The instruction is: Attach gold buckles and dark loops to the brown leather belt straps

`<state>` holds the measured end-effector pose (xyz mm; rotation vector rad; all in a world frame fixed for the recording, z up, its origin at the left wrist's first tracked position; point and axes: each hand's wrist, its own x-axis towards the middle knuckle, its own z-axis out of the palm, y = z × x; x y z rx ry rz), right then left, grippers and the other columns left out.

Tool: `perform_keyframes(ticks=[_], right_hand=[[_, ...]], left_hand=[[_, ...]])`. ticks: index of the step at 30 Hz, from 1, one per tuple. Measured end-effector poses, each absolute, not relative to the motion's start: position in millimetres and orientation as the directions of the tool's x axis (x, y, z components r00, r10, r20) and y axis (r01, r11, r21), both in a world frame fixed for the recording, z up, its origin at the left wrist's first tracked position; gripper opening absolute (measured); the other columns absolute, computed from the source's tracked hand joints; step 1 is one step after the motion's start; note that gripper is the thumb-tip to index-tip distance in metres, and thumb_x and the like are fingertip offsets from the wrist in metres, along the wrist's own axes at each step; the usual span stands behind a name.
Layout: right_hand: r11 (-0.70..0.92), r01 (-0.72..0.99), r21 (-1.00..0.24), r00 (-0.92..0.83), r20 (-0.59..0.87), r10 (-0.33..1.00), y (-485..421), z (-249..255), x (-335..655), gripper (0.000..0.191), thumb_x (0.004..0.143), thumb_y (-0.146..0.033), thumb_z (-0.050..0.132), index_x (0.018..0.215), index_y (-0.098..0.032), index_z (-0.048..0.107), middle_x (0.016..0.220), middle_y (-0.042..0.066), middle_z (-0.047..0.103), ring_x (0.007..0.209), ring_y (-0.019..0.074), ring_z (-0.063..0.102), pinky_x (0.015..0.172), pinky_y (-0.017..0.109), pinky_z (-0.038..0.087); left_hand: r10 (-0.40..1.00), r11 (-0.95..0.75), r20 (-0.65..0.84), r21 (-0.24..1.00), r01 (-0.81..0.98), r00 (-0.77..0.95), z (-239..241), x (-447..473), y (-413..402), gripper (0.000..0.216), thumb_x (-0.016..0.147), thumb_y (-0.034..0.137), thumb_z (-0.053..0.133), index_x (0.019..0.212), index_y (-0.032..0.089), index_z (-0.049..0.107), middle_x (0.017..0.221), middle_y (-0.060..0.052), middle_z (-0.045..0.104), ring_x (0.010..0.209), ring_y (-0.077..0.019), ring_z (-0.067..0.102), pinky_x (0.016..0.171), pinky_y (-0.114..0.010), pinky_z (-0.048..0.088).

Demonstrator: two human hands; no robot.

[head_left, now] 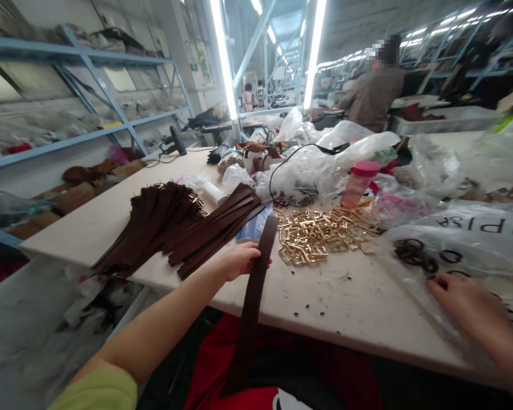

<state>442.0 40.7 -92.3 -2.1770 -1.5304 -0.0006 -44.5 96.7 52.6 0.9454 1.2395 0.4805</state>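
Note:
My left hand (pixel 239 261) is closed around a dark brown strap (pixel 256 285) that runs from the table down over its front edge toward my lap. My right hand (pixel 464 302) rests on a clear plastic bag (pixel 465 245) at the right, fingers curled near dark brown rings (pixel 414 253) lying on the bag; whether it holds one I cannot tell. A heap of gold metal buckles (pixel 320 233) lies between the hands, farther back. Two piles of brown straps (pixel 175 225) lie to the left of the held strap.
A pink-lidded bottle (pixel 359 182) stands behind the buckles among plastic bags and a black cable (pixel 282 165). The white table (pixel 325 296) is scuffed. Blue metal shelving (pixel 81 57) lines the left wall. A person (pixel 376 91) works at a far table.

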Motion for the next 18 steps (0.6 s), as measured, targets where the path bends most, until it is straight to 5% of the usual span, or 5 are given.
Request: perform_keyframes(ticks=[3,6,9,12,18], right_hand=[[-0.363,0.889,-0.28,0.425,0.207,0.881,33.0,-61.1,418.6,0.032,0.073,-0.042,0.045,0.058,-0.018,0.059,0.061,0.009,0.055,0.049,0.0158,0.048,0.049,0.034,0.031],[-0.319,0.722,-0.614,0.554,0.236,0.798,20.4,-23.7,367.9,0.029,0.067,-0.044,0.056,0.079,-0.017,0.06,0.072,0.007,0.059,0.063,0.0189,0.055,0.059,0.034,0.04],[-0.149,-0.069,-0.986,0.408,-0.164,0.898,10.6,-0.1,299.6,0.041,0.064,-0.047,0.063,0.097,-0.023,0.058,0.085,0.002,0.061,0.066,0.0136,0.056,0.063,0.029,0.046],[-0.232,-0.555,-0.799,0.113,-0.349,0.93,2.5,6.0,240.8,0.044,0.061,-0.041,0.072,0.1,-0.026,0.06,0.087,-0.001,0.062,0.068,0.0092,0.057,0.067,0.024,0.048],[-0.276,-0.632,-0.724,-0.031,-0.332,0.943,-11.7,-9.4,199.3,0.036,0.067,-0.038,0.07,0.1,-0.026,0.063,0.085,-0.001,0.065,0.069,0.0082,0.058,0.071,0.024,0.047]], left_hand=[[0.805,0.474,-0.505,0.863,0.176,0.313,66.3,-42.9,97.6,0.021,0.073,0.033,0.059,0.084,0.017,0.051,0.068,0.002,0.059,0.057,-0.0086,0.055,0.055,-0.019,0.041],[0.843,0.306,-0.419,0.89,0.34,0.338,83.9,-41.7,91.8,0.032,0.068,0.041,0.064,0.083,0.016,0.052,0.07,0.003,0.058,0.059,-0.01,0.052,0.056,-0.021,0.04],[0.817,0.084,-0.367,0.839,0.538,0.445,95.2,-34.5,73.7,0.03,0.074,0.044,0.056,0.086,0.017,0.055,0.073,0.002,0.059,0.066,-0.0137,0.053,0.06,-0.024,0.04],[0.773,-0.108,-0.324,0.78,0.616,0.545,93.9,-21.1,47.7,0.028,0.08,0.042,0.047,0.089,0.017,0.057,0.081,0.0,0.06,0.076,-0.0163,0.054,0.068,-0.025,0.04],[0.724,-0.149,-0.352,0.761,0.632,0.594,76.4,-16.8,18.5,0.024,0.082,0.034,0.043,0.094,0.019,0.058,0.086,0.0,0.062,0.08,-0.0166,0.054,0.071,-0.025,0.039]])
